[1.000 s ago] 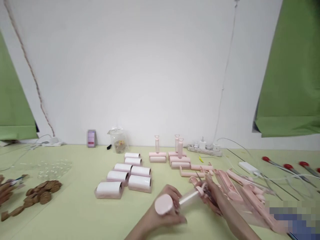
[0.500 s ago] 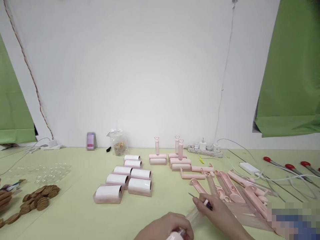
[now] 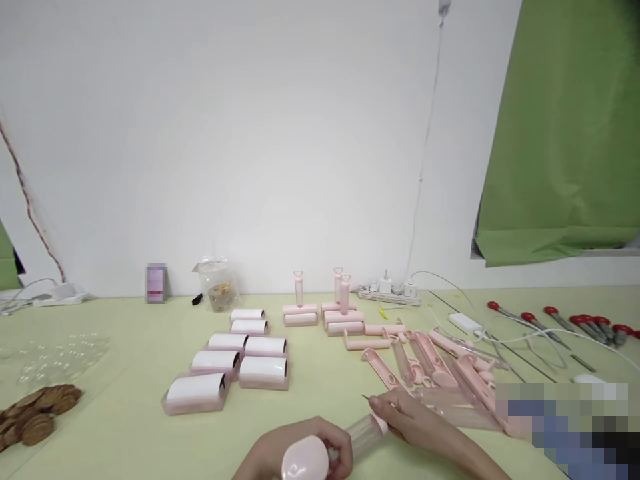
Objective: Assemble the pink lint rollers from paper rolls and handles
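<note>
The left hand point(image 3: 300, 453) was closed round a clear tube point(image 3: 364, 432) with a pink cap point(image 3: 305, 463), held low in front of the white rolls point(image 3: 264, 363) and to their right. The right hand point(image 3: 425, 427) pinched a thin pin point(image 3: 367, 398) at the tube's far end. The work seemed to call for a level, steady tube and fingertip guidance of the pin.

Low in the frame's centre I see my left hand point(image 3: 295, 448) and right hand point(image 3: 417, 420), both bare. The right forearm point(image 3: 473, 460), bare too, fills the bottom edge right of centre.
</note>
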Demonstrator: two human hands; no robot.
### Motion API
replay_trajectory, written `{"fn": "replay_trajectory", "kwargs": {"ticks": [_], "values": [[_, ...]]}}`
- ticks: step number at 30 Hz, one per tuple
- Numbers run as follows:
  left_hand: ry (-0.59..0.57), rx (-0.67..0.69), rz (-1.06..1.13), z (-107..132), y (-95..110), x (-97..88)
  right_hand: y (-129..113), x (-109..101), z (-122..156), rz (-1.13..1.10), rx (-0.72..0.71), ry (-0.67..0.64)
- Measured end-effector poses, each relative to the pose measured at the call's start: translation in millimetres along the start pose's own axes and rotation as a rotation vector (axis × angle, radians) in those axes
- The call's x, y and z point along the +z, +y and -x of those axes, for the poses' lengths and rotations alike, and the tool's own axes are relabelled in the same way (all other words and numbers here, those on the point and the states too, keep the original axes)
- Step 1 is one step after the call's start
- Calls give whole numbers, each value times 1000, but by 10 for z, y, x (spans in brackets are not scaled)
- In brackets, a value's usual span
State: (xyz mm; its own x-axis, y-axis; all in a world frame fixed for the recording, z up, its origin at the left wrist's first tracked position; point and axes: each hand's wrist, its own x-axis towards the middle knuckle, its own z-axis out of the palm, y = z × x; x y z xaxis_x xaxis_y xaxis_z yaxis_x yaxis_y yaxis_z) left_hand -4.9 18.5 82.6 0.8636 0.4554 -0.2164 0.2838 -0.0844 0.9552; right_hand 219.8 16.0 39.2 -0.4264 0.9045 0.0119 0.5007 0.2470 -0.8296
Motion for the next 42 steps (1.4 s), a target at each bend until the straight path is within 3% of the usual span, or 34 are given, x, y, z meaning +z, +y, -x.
{"fn": "replay_trajectory", "kwargs": {"ticks": [4, 9, 12, 15, 18, 20, 22, 26, 28, 31, 33, 35, 37, 39, 42], "values": [[-19, 54, 65, -39, -41, 21, -38, -50, 33, 3, 41, -73], [5, 161, 135, -133, -282, 31, -93, -29, 45, -14, 78, -118], [-67, 158, 415, -133, -445, 15, -59, -90, 79, -6, 145, -160], [-81, 232, 718, -106, -529, -83, 35, -276, 105, 41, 218, 1], [49, 395, 946, -126, -519, -220, 142, -512, 81, 227, 169, 279], [114, 446, 1043, -170, -497, -254, 192, -642, 38, 351, 103, 347], [121, 408, 1015, -220, -487, -211, 216, -734, -15, 398, 107, 343], [102, 232, 907, -303, -493, -11, 197, -872, -92, 577, 329, 257], [202, 132, 912, -338, -501, 52, 155, -940, -75, 650, 422, 255], [483, 34, 960, -379, -513, 46, 37, -991, 23, 708, 472, 301], [584, -5, 977, -386, -509, 6, -79, -933, 83, 721, 472, 333], [586, -4, 982, -378, -497, -29, -206, -777, 91, 702, 384, 379], [525, 29, 985, -369, -491, -45, -316, -547, 38, 666, 185, 380], [408, 51, 964, -370, -507, -44, -381, -297, -48, 651, -51, 295], [239, -102, 866, -393, -554, -37, -374, -5, -149, 678, -230, 91]]}}
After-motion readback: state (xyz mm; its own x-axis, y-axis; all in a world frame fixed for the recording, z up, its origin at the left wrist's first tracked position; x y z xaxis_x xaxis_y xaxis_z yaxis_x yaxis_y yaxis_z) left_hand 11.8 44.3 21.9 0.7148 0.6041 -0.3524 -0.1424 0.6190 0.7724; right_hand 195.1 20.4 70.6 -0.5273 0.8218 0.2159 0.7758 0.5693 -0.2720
